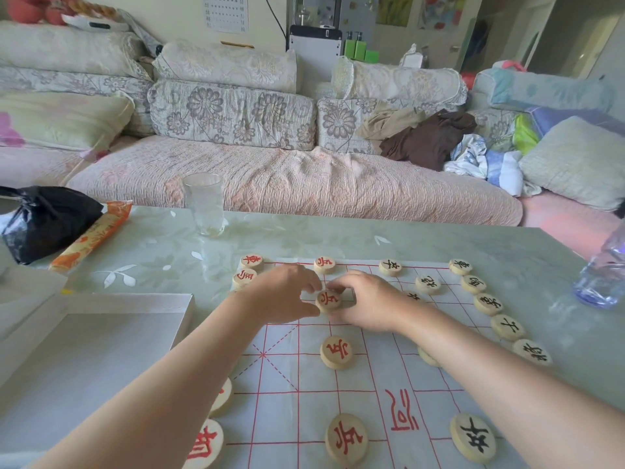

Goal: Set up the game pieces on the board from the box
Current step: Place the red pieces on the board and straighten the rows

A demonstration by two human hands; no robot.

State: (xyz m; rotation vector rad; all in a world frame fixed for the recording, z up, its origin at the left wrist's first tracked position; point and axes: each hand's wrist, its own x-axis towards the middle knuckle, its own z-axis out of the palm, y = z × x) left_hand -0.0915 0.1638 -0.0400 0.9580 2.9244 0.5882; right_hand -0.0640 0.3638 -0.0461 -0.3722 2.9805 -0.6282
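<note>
I see my left hand (284,294) and right hand (367,301) both pinching one round wooden piece with a red character (328,300), towards the far edge of the white red-gridded board (365,377).

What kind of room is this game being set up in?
Most likely a home living room: a cushioned sofa with clothes piled on it, behind a table holding a drinking glass and the game board.

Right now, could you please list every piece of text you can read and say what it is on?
"兵", red: disc pinched between left hand and right hand.
"卒", black: nearest black-marked disc.
"河", red: board.
Other discs: characters too tilted to be sure.
Wall calendar, orange packet: too blurred to read.
</note>
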